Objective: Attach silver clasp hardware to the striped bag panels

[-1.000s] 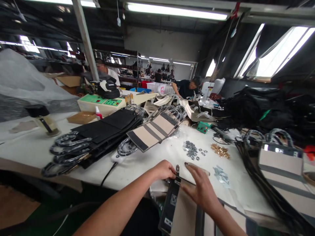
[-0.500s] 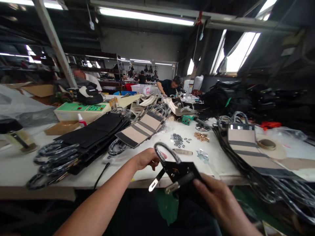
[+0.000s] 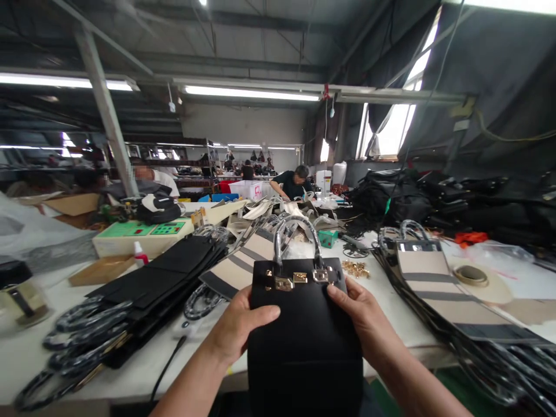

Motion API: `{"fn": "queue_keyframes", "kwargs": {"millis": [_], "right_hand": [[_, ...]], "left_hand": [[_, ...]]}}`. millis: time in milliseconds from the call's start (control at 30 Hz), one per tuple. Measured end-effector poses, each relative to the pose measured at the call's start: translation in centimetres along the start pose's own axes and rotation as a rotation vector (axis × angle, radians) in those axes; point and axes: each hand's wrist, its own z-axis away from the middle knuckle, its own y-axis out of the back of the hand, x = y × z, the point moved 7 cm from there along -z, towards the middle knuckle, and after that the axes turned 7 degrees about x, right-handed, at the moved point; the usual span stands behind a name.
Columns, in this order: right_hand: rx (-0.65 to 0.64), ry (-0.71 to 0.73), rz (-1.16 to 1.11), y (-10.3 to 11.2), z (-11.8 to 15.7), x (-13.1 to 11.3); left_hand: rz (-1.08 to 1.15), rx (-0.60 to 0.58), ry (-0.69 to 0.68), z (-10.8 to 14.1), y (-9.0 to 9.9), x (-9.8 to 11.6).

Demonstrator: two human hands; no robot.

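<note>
A black bag piece [image 3: 304, 330] is held up at the centre, its front towards me. Its handle [image 3: 297, 220], wrapped in clear plastic, rises in an arch from the top edge. Gold-coloured metal fittings [image 3: 299, 278] sit in a row under the handle. My left hand [image 3: 243, 324] grips the left edge, thumb on the front face. At the right edge my right hand [image 3: 362, 310] grips the piece, its thumb near the right metal fitting. The fingers behind the piece are hidden.
Black bag pieces [image 3: 169, 260] with wrapped handles are stacked left, beige-striped ones [image 3: 425, 272] right. Small gold parts [image 3: 356, 269], a green box [image 3: 328, 238] and a tape roll [image 3: 471, 276] lie on the table. A person [image 3: 292, 184] bends over work further back.
The black piece has been raised and turned to face me, with its handle upright. My left hand has moved from beside the handle to its left edge. The camera view has tilted up.
</note>
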Motion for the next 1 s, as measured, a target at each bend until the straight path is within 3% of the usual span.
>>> {"fn": "queue_keyframes", "kwargs": {"millis": [167,300,367,467,567,800,1000], "right_hand": [[0.176,0.271,0.294,1.3,-1.7,-1.1],[0.282,0.343,0.376,2.4,-2.3,-0.7],[0.292,0.325,0.315,2.9,-2.7,-0.1],[0.289,0.267,0.178,3.6,-3.5,0.8],[0.277,0.176,0.115,4.2,-4.3,1.8],[0.269,0.13,0.117,6.1,-5.3,3.6],[0.254,0.151,0.213,6.9,-7.1,6.1]], "left_hand": [[-0.149,0.315,-0.105,-1.4,1.2,-0.5],[-0.158,0.445,-0.168,-1.9,2.1,-0.7],[-0.043,0.384,-0.101,-2.2,2.0,-1.3],[0.205,0.134,0.096,-2.6,0.5,-2.6],[0.33,-0.034,0.169,-2.8,-0.9,-3.2],[0.412,-0.086,0.265,-3.9,-2.4,-5.0],[0.372,0.012,0.325,-5.2,0.1,-7.5]]}}
